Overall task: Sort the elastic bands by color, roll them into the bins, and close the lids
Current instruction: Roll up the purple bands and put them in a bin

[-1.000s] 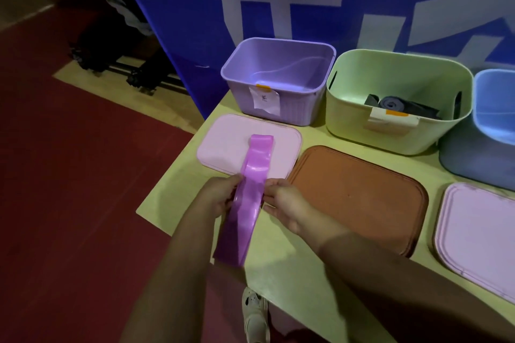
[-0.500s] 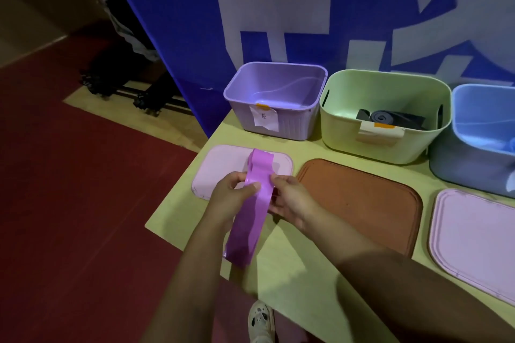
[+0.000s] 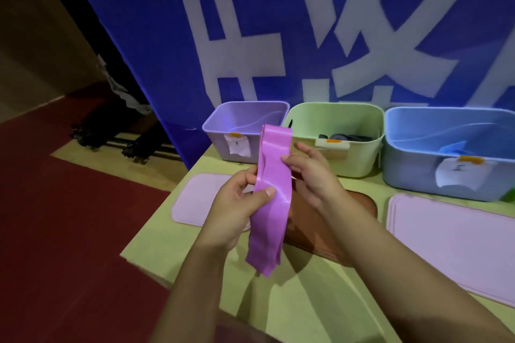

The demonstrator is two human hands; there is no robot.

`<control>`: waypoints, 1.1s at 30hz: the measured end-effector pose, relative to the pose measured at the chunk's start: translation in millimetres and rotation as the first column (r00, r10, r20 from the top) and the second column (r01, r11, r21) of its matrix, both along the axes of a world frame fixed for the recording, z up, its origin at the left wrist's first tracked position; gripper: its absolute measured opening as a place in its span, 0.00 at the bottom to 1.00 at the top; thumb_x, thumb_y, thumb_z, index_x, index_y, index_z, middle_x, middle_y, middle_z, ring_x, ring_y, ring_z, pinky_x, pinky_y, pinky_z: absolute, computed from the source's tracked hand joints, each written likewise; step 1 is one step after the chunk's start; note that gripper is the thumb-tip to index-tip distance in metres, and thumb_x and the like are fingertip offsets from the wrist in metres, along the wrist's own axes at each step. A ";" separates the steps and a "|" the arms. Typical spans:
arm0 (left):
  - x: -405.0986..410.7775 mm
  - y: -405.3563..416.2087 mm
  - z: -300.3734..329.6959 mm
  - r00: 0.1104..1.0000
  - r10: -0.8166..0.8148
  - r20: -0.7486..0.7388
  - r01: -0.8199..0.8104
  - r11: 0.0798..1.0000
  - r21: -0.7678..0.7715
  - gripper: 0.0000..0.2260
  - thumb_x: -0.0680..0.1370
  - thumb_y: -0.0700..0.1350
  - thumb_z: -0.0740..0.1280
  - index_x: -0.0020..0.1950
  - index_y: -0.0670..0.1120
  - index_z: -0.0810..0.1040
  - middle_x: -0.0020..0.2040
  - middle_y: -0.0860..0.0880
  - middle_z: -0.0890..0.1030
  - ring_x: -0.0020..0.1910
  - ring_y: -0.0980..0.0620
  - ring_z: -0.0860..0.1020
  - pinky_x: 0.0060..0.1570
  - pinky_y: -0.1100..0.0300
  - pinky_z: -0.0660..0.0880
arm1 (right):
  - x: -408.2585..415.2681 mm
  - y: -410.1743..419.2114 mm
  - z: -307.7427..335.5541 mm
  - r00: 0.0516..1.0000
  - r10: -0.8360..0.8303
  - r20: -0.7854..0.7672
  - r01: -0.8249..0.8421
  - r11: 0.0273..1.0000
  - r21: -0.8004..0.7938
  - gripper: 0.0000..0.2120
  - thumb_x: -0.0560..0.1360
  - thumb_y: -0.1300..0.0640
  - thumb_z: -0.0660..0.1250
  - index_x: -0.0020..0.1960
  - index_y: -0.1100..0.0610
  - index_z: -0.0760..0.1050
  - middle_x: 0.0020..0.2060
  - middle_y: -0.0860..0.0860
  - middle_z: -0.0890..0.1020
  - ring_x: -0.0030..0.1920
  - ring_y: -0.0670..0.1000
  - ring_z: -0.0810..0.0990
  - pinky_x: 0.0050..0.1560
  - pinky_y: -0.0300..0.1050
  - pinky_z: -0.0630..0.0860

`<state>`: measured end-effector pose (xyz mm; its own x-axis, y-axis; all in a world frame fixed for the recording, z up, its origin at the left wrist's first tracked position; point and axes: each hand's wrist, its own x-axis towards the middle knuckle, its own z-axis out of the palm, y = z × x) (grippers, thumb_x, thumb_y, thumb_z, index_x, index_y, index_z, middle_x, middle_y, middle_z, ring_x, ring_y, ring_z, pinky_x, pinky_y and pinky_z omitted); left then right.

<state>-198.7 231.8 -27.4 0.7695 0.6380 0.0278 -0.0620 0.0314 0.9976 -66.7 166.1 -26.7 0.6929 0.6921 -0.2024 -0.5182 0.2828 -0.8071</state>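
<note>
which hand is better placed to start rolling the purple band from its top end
Right, probably. The right hand pinches the purple band near its upper end, while the left hand grips it lower down, at mid-length, suited to steadying it.

The single head-worn camera is looking forward and down from close above the pale green tabletop [image 3: 303,303], facing a blue banner with white characters [image 3: 156,44], with both forearms reaching in from the bottom edge.
</note>
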 end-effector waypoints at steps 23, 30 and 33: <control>-67.2 -246.0 -76.3 0.902 -0.387 0.193 0.369 0.921 0.122 0.11 0.73 0.34 0.70 0.53 0.40 0.76 0.46 0.44 0.81 0.43 0.49 0.82 0.43 0.55 0.80 | -105.5 -288.8 -26.1 0.771 -0.381 0.510 0.292 0.924 0.248 0.25 0.71 0.70 0.68 0.65 0.58 0.67 0.42 0.53 0.81 0.39 0.50 0.80 0.38 0.44 0.75; -92.9 -254.0 -98.7 0.862 -0.418 0.287 0.371 0.906 0.204 0.25 0.65 0.50 0.77 0.60 0.50 0.75 0.55 0.51 0.83 0.57 0.52 0.80 0.52 0.58 0.78 | -158.0 -326.7 -81.1 0.678 -0.359 0.641 0.297 0.932 0.208 0.23 0.70 0.72 0.69 0.59 0.53 0.69 0.43 0.54 0.80 0.42 0.53 0.79 0.48 0.51 0.78; -91.8 -258.1 -91.5 0.853 -0.330 0.405 0.225 0.931 0.286 0.19 0.67 0.47 0.74 0.57 0.51 0.76 0.51 0.56 0.84 0.53 0.57 0.80 0.48 0.65 0.76 | -161.1 -332.2 -97.5 0.650 -0.339 0.679 0.308 0.936 0.173 0.23 0.70 0.72 0.69 0.59 0.53 0.70 0.45 0.57 0.81 0.44 0.54 0.81 0.50 0.54 0.78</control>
<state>-290.6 -26.3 -118.9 0.7863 0.3360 0.5184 -0.5164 -0.1032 0.8501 -227.7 -166.2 -124.3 0.8043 0.3927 0.4460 0.3104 0.3624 -0.8788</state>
